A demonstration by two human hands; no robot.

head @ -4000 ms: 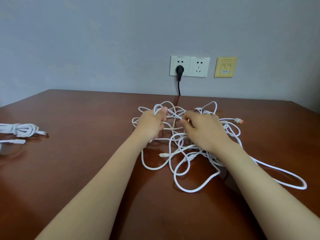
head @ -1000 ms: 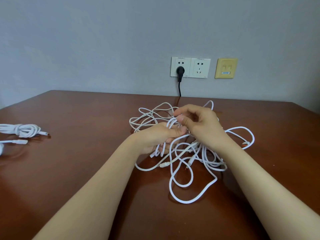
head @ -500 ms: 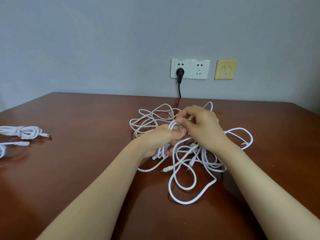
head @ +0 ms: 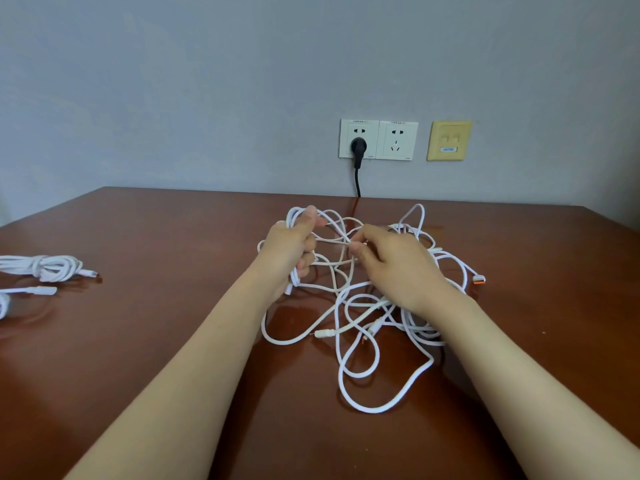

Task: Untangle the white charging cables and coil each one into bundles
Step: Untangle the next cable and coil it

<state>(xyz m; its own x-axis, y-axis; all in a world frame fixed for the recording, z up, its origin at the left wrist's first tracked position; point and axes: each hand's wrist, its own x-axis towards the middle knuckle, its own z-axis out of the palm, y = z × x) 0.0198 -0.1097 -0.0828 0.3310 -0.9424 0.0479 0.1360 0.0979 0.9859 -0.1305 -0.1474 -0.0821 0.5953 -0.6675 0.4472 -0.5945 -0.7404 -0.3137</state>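
Gripping loops in my left hand (head: 289, 251) and pinching one strand with my right hand (head: 398, 268), I might tug the white cables (head: 325, 334) tighter.

The left grip (head: 291, 247) clutches several loops of the cables (head: 356, 322); just right of it the right grip (head: 394, 265) pinches one strand. The rest sprawls nearer, on the tabletop (head: 166, 358); a bundle (head: 45, 268) lies far left.
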